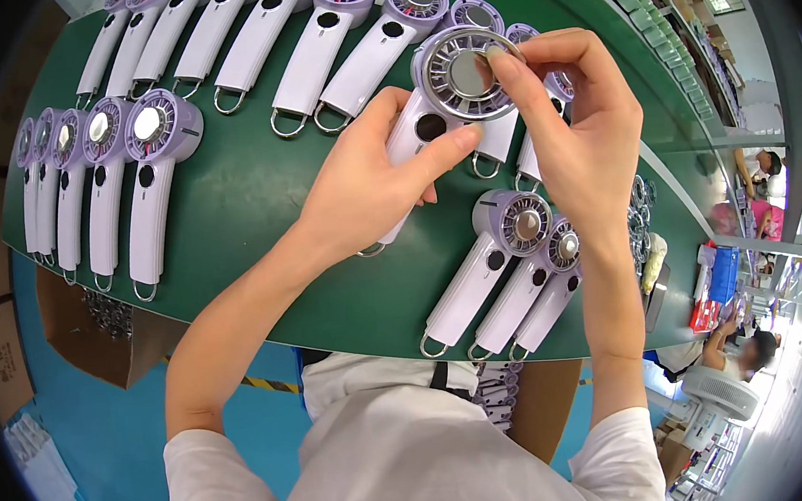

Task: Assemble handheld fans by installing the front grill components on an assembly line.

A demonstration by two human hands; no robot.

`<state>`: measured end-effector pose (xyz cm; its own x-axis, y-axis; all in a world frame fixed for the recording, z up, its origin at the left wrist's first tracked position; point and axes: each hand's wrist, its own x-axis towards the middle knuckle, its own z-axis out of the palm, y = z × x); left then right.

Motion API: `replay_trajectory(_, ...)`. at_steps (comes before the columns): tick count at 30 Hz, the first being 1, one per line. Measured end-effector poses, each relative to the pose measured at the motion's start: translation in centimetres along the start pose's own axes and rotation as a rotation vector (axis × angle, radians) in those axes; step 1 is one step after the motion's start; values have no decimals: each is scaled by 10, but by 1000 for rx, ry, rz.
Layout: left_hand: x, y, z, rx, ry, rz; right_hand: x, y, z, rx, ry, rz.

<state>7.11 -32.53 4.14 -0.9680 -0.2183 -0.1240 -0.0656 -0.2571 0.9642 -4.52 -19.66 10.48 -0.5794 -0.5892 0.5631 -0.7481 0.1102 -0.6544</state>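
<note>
My left hand (362,182) is closed around a white and purple handheld fan (408,140), just below its round head, with the thumb laid across the front. A round silver grille cover (438,74) with a shiny rim lies over the fan's head. My right hand (590,124) pinches that cover at its right edge, thumb and fingers bent over the rim. Whether the cover is seated or only resting there, I cannot tell. Below my right wrist, several similar fans (469,287) lie on the green table (254,206).
Long rows of fans (304,73) line the table's far side, with another group (145,216) at the left. Silver rings (643,199) are piled at the right, near a blue bin (724,272). A cardboard box (78,322) with small metal parts stands below the left edge. Other people sit far right.
</note>
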Motion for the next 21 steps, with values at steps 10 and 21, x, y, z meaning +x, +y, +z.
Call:
replay_trajectory(10, -1, -3, -1, -69, 36, 86, -6, 2, 6, -2, 52, -111)
replay_trajectory(21, -4, -6, -1, 87, 102, 230, 4, -8, -14, 302, -323, 443)
